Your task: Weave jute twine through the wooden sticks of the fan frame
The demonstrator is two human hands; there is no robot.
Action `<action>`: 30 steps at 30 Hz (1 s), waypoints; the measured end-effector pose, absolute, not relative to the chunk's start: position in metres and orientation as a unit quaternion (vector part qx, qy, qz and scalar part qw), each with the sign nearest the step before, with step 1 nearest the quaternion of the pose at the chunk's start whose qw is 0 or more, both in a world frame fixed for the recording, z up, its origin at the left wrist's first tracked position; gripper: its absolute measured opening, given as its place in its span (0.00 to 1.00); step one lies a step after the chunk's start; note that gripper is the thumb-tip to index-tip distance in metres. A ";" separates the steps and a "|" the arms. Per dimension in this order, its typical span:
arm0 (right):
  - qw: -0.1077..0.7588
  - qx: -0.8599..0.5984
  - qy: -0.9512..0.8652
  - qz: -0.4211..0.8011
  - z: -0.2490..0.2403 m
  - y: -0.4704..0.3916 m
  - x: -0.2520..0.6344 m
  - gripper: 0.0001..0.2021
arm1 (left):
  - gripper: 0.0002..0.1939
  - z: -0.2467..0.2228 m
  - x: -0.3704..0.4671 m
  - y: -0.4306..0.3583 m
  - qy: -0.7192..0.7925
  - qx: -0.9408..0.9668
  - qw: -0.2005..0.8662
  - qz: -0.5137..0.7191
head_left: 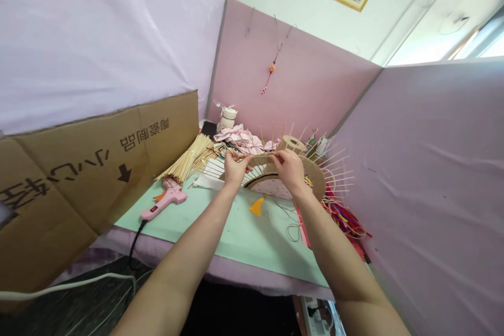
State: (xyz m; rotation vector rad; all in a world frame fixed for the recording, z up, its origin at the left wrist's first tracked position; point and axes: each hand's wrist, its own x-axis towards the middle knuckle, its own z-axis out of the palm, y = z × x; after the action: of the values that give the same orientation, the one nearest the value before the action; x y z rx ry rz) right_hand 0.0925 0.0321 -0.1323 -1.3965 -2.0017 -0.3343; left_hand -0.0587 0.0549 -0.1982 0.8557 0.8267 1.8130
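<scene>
Frame (318, 177), fitted with radiating sticks (339, 172), located at 1 o'clock over the worktop (236, 236). Left hand (236, 170): fingers clamped on the band at the frame's 11 o'clock. Right hand (290, 169): fingers clamped on the band at 12 o'clock. Relative to the frame: pink glue gun (167, 201) at 8 o'clock, stick bundle (188, 160) at 9, roll (292, 143) at 1, yellow piece (257, 207) near 7.

Both hands (263, 167) at a stick-rimmed burlap arc (317, 177)
</scene>
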 end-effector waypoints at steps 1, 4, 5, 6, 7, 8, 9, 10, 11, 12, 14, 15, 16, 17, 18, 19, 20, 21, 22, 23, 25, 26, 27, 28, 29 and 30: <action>0.327 -0.538 -0.766 -0.130 -0.130 0.030 0.092 0.11 | 0.26 -0.198 -0.057 0.055 0.345 0.344 0.457 0.744; 0.300 -0.546 -0.772 -0.128 -0.118 0.020 0.091 0.11 | 0.24 -0.200 -0.055 0.055 0.362 0.350 0.432 0.748; 0.284 -0.548 -0.779 -0.111 -0.111 0.015 0.091 0.10 | 0.24 -0.200 -0.055 0.055 0.366 0.354 0.426 0.748; 0.268 -0.547 -0.789 -0.078 -0.104 0.010 0.091 0.10 | 0.24 -0.200 -0.055 0.055 0.369 0.357 0.421 0.748; 0.251 -0.542 -0.801 -0.032 -0.096 0.005 0.090 0.10 | 0.24 -0.201 -0.055 0.055 0.370 0.358 0.417 0.749; 0.238 -0.533 -0.811 0.023 -0.087 0.000 0.089 0.11 | 0.23 -0.201 -0.055 0.055 0.370 0.358 0.415 0.750; 0.233 -0.521 -0.818 0.074 -0.078 -0.004 0.087 0.11 | 0.23 -0.201 -0.055 0.054 0.368 0.359 0.414 0.751; 0.235 -0.509 -0.821 0.109 -0.070 -0.007 0.084 0.12 | 0.23 -0.201 -0.055 0.054 0.366 0.359 0.413 0.753; 0.243 -0.499 -0.823 0.122 -0.062 -0.009 0.079 0.12 | 0.23 -0.201 -0.055 0.053 0.362 0.360 0.413 0.755; 0.251 -0.492 -0.826 0.112 -0.055 -0.009 0.073 0.12 | 0.23 -0.201 -0.054 0.053 0.358 0.360 0.411 0.757; 0.258 -0.478 -0.839 0.040 -0.045 -0.006 0.057 0.11 | 0.23 -0.201 -0.053 0.051 0.346 0.362 0.408 0.763; 0.250 -0.468 -0.848 -0.010 -0.042 -0.002 0.048 0.10 | 0.23 -0.201 -0.053 0.050 0.342 0.361 0.407 0.766; 0.235 -0.455 -0.857 -0.062 -0.039 0.001 0.039 0.10 | 0.23 -0.201 -0.053 0.050 0.341 0.360 0.407 0.767; 0.214 -0.442 -0.864 -0.112 -0.038 0.006 0.030 0.11 | 0.23 -0.201 -0.053 0.049 0.343 0.359 0.407 0.767; 0.189 -0.433 -0.867 -0.158 -0.037 0.010 0.021 0.11 | 0.23 -0.201 -0.053 0.048 0.348 0.359 0.408 0.764; 0.161 -0.428 -0.867 -0.197 -0.036 0.014 0.012 0.12 | 0.23 -0.201 -0.053 0.048 0.356 0.359 0.408 0.760; 0.133 -0.426 -0.865 -0.228 -0.035 0.018 0.004 0.13 | 0.23 -0.200 -0.053 0.047 0.365 0.358 0.408 0.756; 0.106 -0.427 -0.862 -0.252 -0.033 0.022 -0.003 0.13 | 0.23 -0.200 -0.053 0.047 0.373 0.359 0.407 0.753; 0.083 -0.429 -0.858 -0.269 -0.031 0.026 -0.009 0.13 | 0.23 -0.200 -0.053 0.046 0.378 0.358 0.406 0.751; 0.064 -0.435 -0.853 -0.281 -0.029 0.029 -0.014 0.13 | 0.23 -0.200 -0.053 0.046 0.380 0.358 0.404 0.751; 0.044 -0.456 -0.837 -0.299 -0.024 0.034 -0.020 0.13 | 0.22 -0.200 -0.052 0.046 0.378 0.355 0.404 0.754; 0.043 -0.468 -0.828 -0.306 -0.022 0.035 -0.021 0.13 | 0.22 -0.199 -0.052 0.045 0.377 0.353 0.404 0.755; 0.049 -0.478 -0.819 -0.313 -0.021 0.035 -0.021 0.13 | 0.22 -0.199 -0.052 0.045 0.377 0.351 0.404 0.756; 0.060 -0.484 -0.812 -0.321 -0.021 0.033 -0.019 0.13 | 0.22 -0.199 -0.052 0.045 0.378 0.350 0.404 0.756; 0.075 -0.487 -0.805 -0.329 -0.022 0.030 -0.016 0.12 | 0.22 -0.199 -0.053 0.045 0.380 0.349 0.404 0.755; 0.094 -0.488 -0.799 -0.338 -0.025 0.026 -0.011 0.12 | 0.22 -0.199 -0.053 0.044 0.382 0.348 0.405 0.754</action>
State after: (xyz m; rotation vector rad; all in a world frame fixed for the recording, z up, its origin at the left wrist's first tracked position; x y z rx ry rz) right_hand -0.0106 0.0258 -0.0249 -1.4470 -2.3706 -1.0038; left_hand -0.0530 0.0445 -0.1988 0.8785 0.9635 1.9032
